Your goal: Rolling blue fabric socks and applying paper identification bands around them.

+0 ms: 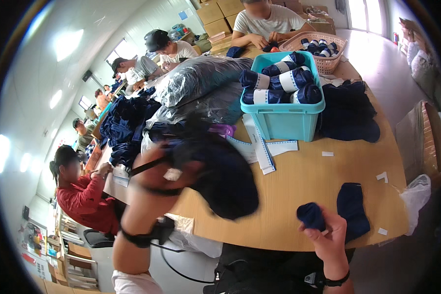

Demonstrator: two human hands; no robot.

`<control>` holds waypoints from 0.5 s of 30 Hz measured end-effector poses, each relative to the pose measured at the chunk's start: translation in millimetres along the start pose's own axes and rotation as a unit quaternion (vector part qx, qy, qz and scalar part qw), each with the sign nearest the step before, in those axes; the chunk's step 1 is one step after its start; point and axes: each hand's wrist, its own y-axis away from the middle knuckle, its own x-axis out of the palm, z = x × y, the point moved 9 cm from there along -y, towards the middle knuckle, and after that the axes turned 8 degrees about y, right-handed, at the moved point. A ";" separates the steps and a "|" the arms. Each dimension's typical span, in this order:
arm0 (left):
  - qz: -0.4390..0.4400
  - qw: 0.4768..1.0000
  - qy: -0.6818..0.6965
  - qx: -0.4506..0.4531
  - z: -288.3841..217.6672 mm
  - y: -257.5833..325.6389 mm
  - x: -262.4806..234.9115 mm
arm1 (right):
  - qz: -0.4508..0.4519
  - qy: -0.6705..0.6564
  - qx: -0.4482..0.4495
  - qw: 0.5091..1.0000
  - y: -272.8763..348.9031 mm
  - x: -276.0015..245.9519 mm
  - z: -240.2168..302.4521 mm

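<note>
Two hands work over our wooden table [304, 186]. Our right hand [330, 237] closes its fingers around a rolled navy sock [311, 215]. Our blurred left hand [164, 169] grips dark navy fabric [225, 181], which hangs beyond its fingers.

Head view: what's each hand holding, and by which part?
Right hand grips a balled navy sock around its lower side. Left hand, blurred, clutches a dark navy garment by its upper edge.

Left hand [181, 169] motion-blurred, fingers indistinct, grip on dark cloth [220, 181] not determinable, right hand [330, 235] covering part of rolled sock [311, 215], right forearm cut off by lower edge, far workers too small to detail
</note>
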 end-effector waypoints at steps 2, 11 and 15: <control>0.103 0.992 0.054 -0.053 28.5 -3.9 76.2 | -0.046 -0.034 -0.033 0.998 0.1 -9.1 -0.4; 0.065 0.998 -0.002 -0.006 33.7 -19.7 114.6 | -0.067 -0.055 -0.054 0.995 -1.5 -9.4 0.7; -0.010 0.997 0.005 0.077 3.4 -19.0 84.5 | -0.059 -0.049 -0.051 0.996 -3.6 -7.2 -1.3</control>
